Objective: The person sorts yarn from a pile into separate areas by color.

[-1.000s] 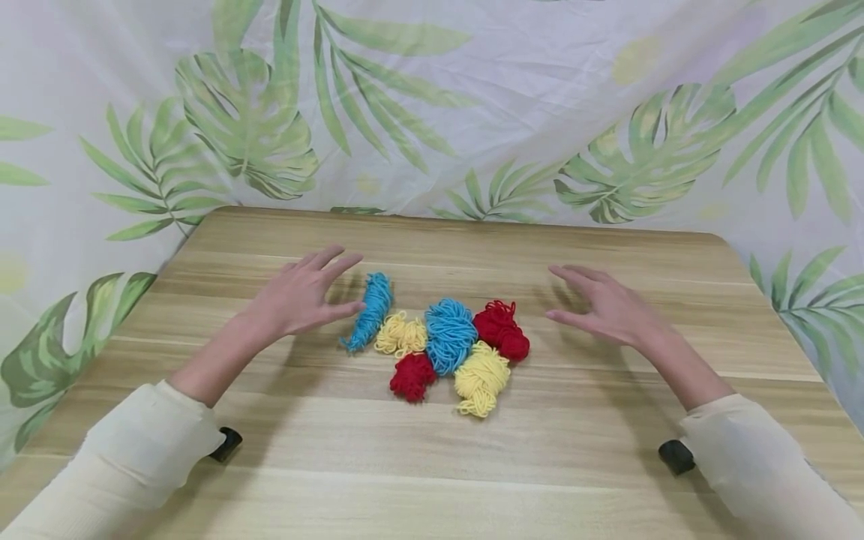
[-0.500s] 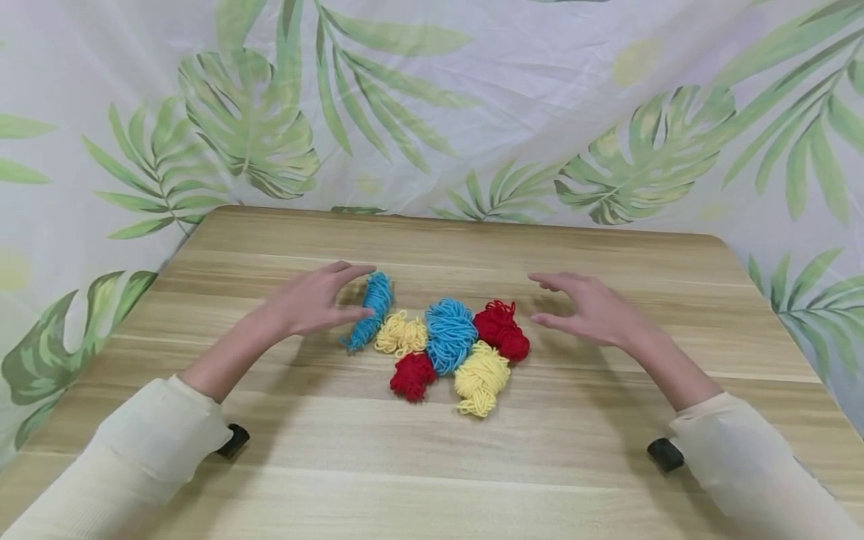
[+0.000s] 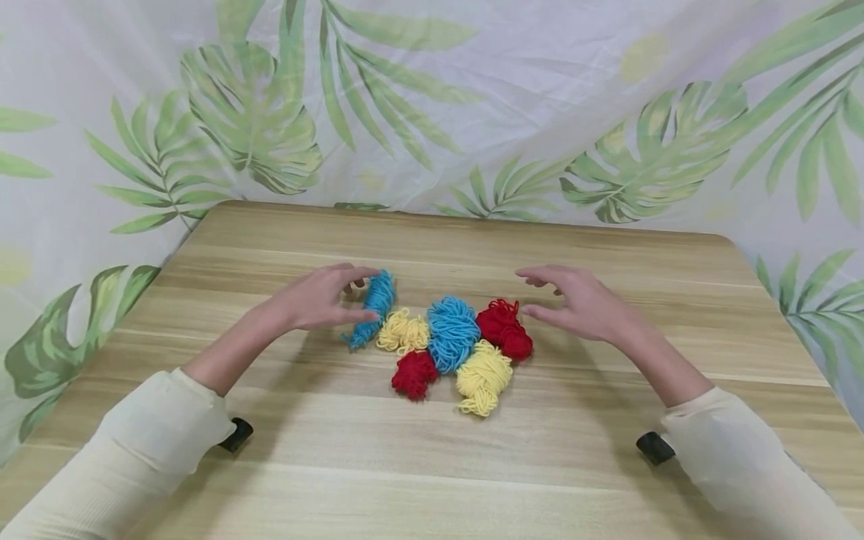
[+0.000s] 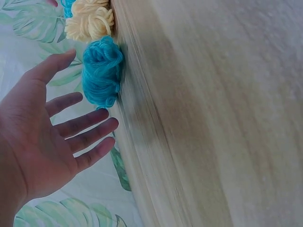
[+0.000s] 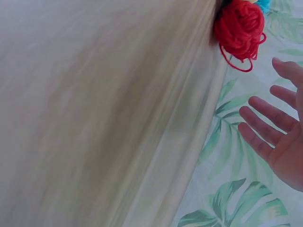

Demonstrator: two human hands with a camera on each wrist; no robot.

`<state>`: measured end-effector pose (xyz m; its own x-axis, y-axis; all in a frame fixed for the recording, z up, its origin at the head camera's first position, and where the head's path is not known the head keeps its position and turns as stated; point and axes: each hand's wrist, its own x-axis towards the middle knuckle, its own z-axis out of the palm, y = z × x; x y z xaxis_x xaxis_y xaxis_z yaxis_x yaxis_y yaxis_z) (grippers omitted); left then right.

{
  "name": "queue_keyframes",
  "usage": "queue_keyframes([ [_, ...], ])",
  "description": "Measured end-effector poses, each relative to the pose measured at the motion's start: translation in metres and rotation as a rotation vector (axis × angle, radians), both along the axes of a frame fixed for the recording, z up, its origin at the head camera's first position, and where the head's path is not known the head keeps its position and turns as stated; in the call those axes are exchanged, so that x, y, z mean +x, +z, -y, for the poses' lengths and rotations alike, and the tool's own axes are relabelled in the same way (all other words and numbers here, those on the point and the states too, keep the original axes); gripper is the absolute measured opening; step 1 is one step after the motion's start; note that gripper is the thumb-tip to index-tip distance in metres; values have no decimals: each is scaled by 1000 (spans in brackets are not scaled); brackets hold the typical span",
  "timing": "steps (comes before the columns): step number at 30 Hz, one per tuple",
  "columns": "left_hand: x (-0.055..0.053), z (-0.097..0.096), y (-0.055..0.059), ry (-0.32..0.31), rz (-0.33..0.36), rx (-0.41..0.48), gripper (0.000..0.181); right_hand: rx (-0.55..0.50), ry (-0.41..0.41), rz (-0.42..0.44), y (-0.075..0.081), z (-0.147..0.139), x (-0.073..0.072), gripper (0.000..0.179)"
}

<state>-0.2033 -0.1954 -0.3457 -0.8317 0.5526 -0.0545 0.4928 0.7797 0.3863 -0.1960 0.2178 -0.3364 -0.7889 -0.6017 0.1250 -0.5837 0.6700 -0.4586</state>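
A long blue bundle of yarn (image 3: 381,296) lies at the left end of a cluster of yarn bundles. My left hand (image 3: 320,298) hovers beside it, thumb and index finger spread and overlapping it in the head view. In the left wrist view the left palm (image 4: 38,137) shows with fingers extended and holding nothing. At the cluster's right end lies a red yarn bundle (image 3: 503,330). My right hand (image 3: 580,304) is held just right of it, fingers apart. The right wrist view shows that hand (image 5: 284,137) with relaxed fingers near the red yarn (image 5: 240,29).
Between the end bundles lie a small yellow bundle (image 3: 403,332), a large blue one (image 3: 453,334), a small red one (image 3: 414,375) and a larger yellow one (image 3: 484,379). They rest on a wooden table (image 3: 432,465). A leaf-patterned cloth (image 3: 526,82) hangs behind it.
Both hands have moved inward, the left toward the long blue yarn and the right toward the red yarn. The yarn bundles keep their places on the table.
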Motion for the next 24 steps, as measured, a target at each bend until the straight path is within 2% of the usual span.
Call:
queue_keyframes([
  [8, 0, -2, -1, -4, 62, 44, 76, -66, 42, 40, 5, 14, -2, 48],
  [18, -4, -5, -4, -37, 75, 45, 76, -77, 66, 56, 13, 31, 3, 47],
  [24, -6, -8, -3, -51, 149, 99, 72, -85, 81, 81, 16, 43, 5, 45],
])
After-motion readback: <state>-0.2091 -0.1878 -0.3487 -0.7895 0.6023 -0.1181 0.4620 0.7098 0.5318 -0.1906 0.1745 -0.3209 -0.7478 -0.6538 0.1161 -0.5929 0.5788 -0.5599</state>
